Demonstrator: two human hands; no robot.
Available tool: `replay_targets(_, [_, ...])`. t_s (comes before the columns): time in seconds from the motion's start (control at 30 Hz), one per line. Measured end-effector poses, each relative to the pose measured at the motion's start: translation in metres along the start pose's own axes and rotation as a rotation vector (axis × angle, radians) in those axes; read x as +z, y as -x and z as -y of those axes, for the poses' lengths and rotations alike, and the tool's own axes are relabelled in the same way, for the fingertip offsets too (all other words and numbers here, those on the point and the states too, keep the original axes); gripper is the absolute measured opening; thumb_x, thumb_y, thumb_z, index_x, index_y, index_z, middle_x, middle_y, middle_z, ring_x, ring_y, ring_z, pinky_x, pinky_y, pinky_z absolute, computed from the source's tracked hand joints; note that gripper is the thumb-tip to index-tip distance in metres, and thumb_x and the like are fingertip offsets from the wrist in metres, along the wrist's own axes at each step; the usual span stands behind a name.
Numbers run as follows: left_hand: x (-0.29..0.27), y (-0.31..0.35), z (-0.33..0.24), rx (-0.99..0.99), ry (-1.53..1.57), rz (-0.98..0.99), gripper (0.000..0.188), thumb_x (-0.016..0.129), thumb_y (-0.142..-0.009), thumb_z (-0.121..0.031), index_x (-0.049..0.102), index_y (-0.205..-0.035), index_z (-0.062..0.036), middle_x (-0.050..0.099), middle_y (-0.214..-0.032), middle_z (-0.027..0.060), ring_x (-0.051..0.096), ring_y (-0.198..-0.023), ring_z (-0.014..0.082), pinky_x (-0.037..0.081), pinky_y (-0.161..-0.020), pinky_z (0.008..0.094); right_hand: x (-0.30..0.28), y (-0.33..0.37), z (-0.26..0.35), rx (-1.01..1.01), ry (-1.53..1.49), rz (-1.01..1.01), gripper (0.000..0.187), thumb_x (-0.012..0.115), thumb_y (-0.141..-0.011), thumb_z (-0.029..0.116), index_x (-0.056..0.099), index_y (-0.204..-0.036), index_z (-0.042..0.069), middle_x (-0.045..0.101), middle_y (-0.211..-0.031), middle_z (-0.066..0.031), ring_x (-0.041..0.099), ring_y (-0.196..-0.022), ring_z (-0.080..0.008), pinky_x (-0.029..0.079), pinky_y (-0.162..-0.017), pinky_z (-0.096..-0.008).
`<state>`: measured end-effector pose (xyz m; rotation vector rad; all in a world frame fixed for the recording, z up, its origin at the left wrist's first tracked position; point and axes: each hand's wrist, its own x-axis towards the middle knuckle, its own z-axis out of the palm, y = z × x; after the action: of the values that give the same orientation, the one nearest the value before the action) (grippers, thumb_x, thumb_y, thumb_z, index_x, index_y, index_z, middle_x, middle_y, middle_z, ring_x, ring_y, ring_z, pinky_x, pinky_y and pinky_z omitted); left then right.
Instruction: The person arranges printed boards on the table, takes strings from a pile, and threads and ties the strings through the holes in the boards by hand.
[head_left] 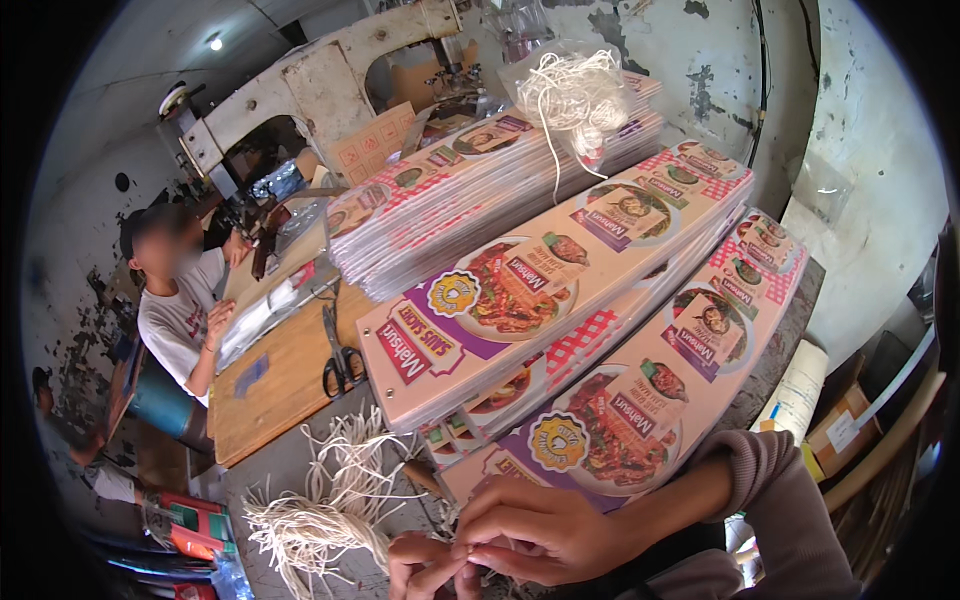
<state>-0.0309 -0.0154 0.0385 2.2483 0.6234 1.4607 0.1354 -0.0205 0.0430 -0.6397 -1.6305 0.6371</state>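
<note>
Near the lower edge, my left hand (pixel 422 568) and my right hand (pixel 550 528) meet with fingertips pinched together. Whatever they hold is too small and hidden to make out. Just left of them lies a loose bundle of cut white cords (pixel 310 525), with more cords (pixel 355 450) behind it. My right forearm passes over the near end of a long printed board (pixel 640 425), coloured peach and purple with food pictures. Beyond it rises a stack of similar boards (pixel 560 270), the top one showing small holes at its near left corner.
Black-handled scissors (pixel 342 365) lie by a wooden board (pixel 275 400). A plastic bag of white cord (pixel 578 100) rests on a farther stack of wrapped boards (pixel 480 190). At left, a person (pixel 180 300) works at a large old machine (pixel 300 85). A paper roll (pixel 795 390) stands at right.
</note>
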Motion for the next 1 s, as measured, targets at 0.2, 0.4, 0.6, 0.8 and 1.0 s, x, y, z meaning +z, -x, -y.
replay_targets(0.2, [-0.005, 0.004, 0.004, -0.005, -0.007, 0.043, 0.020, 0.058, -0.081, 0.002, 0.058, -0.101, 0.0020, 0.055, -0.091, 0.0146, 0.050, -0.079, 0.0245, 0.043, -0.072, 0.0353, 0.003, 0.001, -0.004, -0.055, 0.019, -0.022, 0.015, 0.065, -0.078, 0.000, 0.060, -0.092, 0.000, 0.058, -0.092, -0.0090, 0.056, -0.079, -0.0194, 0.044, -0.058, -0.0278])
replay_targets(0.4, [-0.004, 0.004, 0.004, 0.007, -0.013, 0.058, 0.022, 0.058, -0.081, 0.003, 0.058, -0.103, 0.0018, 0.055, -0.093, 0.0147, 0.051, -0.079, 0.0239, 0.043, -0.071, 0.0352, 0.001, 0.002, -0.002, -0.064, 0.040, -0.030, 0.016, 0.066, -0.077, 0.000, 0.060, -0.092, 0.000, 0.058, -0.092, -0.0089, 0.057, -0.077, -0.0180, 0.043, -0.057, -0.0269])
replay_targets(0.6, [-0.001, 0.004, 0.003, 0.009, -0.008, 0.049, 0.023, 0.057, -0.080, 0.003, 0.057, -0.103, 0.0018, 0.053, -0.090, 0.0141, 0.050, -0.078, 0.0237, 0.043, -0.069, 0.0342, 0.000, 0.002, -0.003, -0.063, 0.031, -0.018, 0.016, 0.066, -0.077, -0.002, 0.060, -0.092, 0.000, 0.058, -0.093, -0.0089, 0.056, -0.076, -0.0169, 0.043, -0.056, -0.0256])
replay_targets(0.8, [-0.017, 0.011, 0.010, -0.105, 0.131, 0.087, 0.059, 0.034, -0.094, -0.046, 0.061, -0.087, 0.0063, 0.053, -0.076, 0.0146, 0.052, -0.070, 0.0231, 0.042, -0.067, 0.0339, -0.005, 0.005, 0.002, -0.248, 0.246, 0.069, 0.012, 0.062, -0.082, 0.007, 0.058, -0.092, 0.001, 0.056, -0.096, -0.0088, 0.054, -0.078, -0.0204, 0.042, -0.061, -0.0309])
replay_targets(1.0, [-0.014, 0.013, 0.011, -0.682, 0.604, 0.014, 0.047, 0.043, -0.094, -0.038, 0.061, -0.090, 0.0055, 0.059, -0.086, 0.0103, 0.059, -0.073, 0.0205, 0.046, -0.064, 0.0287, 0.009, 0.009, 0.002, -0.568, 0.481, 0.094, 0.011, 0.062, -0.076, 0.010, 0.060, -0.086, 0.004, 0.054, -0.097, -0.0093, 0.055, -0.087, -0.0245, 0.047, -0.075, -0.0354])
